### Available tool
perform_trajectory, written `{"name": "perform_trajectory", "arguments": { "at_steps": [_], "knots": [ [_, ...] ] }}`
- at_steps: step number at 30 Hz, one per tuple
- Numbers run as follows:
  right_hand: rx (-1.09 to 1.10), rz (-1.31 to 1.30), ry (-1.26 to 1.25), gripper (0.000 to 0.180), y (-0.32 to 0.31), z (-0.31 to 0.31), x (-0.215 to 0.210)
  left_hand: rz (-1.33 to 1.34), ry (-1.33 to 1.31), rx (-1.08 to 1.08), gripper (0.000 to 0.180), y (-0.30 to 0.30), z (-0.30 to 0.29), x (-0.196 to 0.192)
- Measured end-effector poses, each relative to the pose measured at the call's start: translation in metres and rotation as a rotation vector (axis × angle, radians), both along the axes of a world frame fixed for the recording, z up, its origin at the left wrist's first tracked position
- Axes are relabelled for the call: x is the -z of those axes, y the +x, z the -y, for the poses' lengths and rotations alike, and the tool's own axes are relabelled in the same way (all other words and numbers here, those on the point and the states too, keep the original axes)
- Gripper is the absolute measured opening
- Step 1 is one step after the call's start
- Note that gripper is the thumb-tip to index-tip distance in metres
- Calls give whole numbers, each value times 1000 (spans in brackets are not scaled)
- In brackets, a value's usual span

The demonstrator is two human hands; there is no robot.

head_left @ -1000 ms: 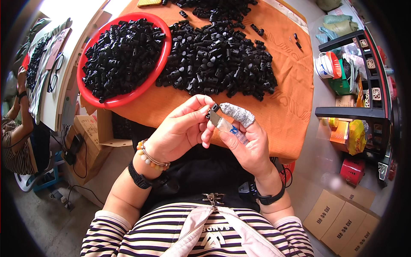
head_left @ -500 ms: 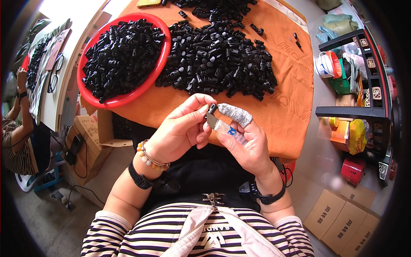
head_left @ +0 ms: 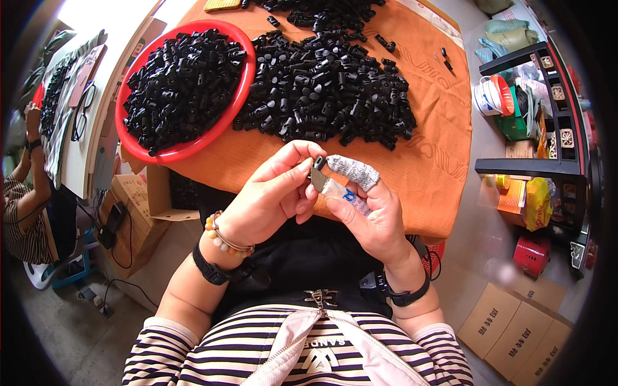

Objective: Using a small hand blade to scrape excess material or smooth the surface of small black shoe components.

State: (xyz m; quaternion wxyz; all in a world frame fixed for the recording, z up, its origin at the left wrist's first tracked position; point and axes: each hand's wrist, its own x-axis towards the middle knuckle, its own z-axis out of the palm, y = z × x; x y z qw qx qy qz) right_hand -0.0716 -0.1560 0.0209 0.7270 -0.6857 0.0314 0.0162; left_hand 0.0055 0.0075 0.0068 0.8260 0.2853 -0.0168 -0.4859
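My left hand pinches a small black plastic part between thumb and forefinger, its other fingers curled beneath. In my right hand is a short flat blade whose handle is wrapped in clear plastic with blue marks. The blade's metal end meets or nearly meets the lower side of the black part; the exact contact is too small to tell. A grey knitted finger cover sheathes my right forefinger, which bends toward the part. Both hands are just off the near edge of the orange-covered table.
A red basin heaped with black parts stands left on the table. Beside it lies a large pile of similar parts. A dark shelf with bags and boxes is at right, flattened cartons below. Another person's arm shows far left.
The blade and its wrapped handle have turned very slightly in my right hand. Both hands stay in nearly the same place, and the black part remains pinched in my left.
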Motion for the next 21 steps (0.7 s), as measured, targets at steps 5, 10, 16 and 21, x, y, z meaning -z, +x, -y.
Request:
{"name": "perform_trajectory", "arguments": {
  "at_steps": [5,10,16,21],
  "knots": [
    [33,-37,25,35,-1,-2,-3,63,45,-14,21,-3,2,-2],
    [53,-17,-16,35,-2,-3,-4,89,82,-44,21,-6,4,-3],
    [64,-10,33,34,-2,-4,-1,28,45,-55,26,-6,4,-5],
    [69,21,44,33,-2,-4,1,8,39,-46,26,-5,3,-4]
  ]
}}
